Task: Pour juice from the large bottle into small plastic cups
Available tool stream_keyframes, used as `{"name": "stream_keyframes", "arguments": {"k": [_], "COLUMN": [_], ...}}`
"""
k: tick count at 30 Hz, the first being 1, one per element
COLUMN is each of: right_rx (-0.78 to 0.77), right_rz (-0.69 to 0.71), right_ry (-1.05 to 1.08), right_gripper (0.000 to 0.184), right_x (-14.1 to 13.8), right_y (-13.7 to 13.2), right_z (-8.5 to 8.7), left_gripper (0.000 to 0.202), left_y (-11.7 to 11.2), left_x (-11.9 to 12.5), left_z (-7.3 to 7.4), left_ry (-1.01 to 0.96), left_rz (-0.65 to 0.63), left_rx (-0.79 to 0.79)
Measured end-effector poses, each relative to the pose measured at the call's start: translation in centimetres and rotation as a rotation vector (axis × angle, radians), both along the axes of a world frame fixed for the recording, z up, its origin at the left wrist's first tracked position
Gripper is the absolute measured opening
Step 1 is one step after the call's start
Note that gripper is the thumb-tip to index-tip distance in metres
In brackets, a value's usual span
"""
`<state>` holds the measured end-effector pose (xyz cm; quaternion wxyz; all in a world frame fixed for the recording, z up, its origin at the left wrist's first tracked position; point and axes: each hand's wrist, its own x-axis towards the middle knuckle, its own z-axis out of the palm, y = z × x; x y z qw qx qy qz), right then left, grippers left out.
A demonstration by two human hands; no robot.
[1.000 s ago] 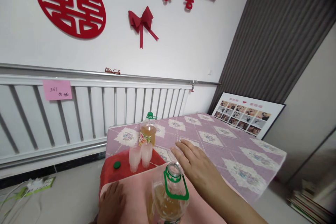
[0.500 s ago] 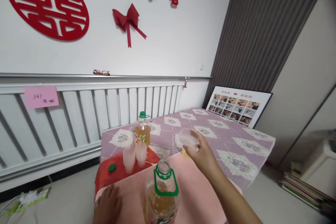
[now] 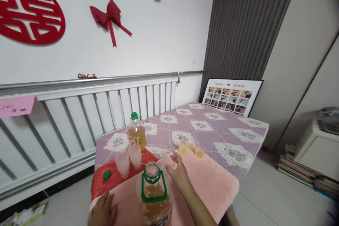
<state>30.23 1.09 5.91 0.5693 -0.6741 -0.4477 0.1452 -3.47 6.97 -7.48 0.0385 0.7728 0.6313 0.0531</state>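
Mat (image 3: pixel 209 180): lay near.
Uncapped bottle (image 3: pixel 156 203): stood on the mat between both hands.
Capped bottle (image 3: pixel 137 135): stood far left.
Right hand (image 3: pixel 180 176): hung right of the uncapped bottle, fingers and thumb parted.
Left hand (image 3: pixel 102 211): rested near left, fingers loosely extended.
Cup stacks (image 3: pixel 122 164): stood left.
Filled cups (image 3: pixel 199 152): sat at the mat's far edge.

Red bow (image 3: pixel 109 16) on wall (image 3: pixel 164 35); eyeglasses (image 3: pixel 87 76) above radiator (image 3: pixel 88 116).

Round yellowish plastic cups (image 3: pixel 199 152) occupy the pink rectangular mat (image 3: pixel 214 178)'s far corner. A green-handled clear plastic bottle (image 3: pixel 156 209) stands nearer, left.
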Motion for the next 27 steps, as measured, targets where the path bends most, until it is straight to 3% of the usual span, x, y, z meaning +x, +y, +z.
{"name": "stream_keyframes", "arguments": {"k": [5,11,18,27], "right_rx": [-0.044,-0.087,-0.11,-0.087], "right_rz": [0.0,0.009,0.029,-0.005], "right_ry": [0.011,0.02,0.072,-0.005], "right_gripper": [0.061,0.064,0.08,0.059], "right_x": [-0.3,-0.2,-0.6,-0.6], "right_y": [0.4,0.6,0.1,0.7], "right_z": [-2.7,-4.5,-4.7,-5.3], "left_gripper": [0.052,0.052,0.05,0.05], "left_y": [0.1,0.1,0.4,0.7], "left_x": [-0.2,-0.5,-0.4,-0.7], "left_z": [-0.4,-0.9,-0.7,-1.3], "left_ry": [-0.019,-0.027,-0.028,-0.011], "left_rz": [0.0,0.022,0.02,0.028], "left_rx": [0.039,0.03,0.041,0.042]}}
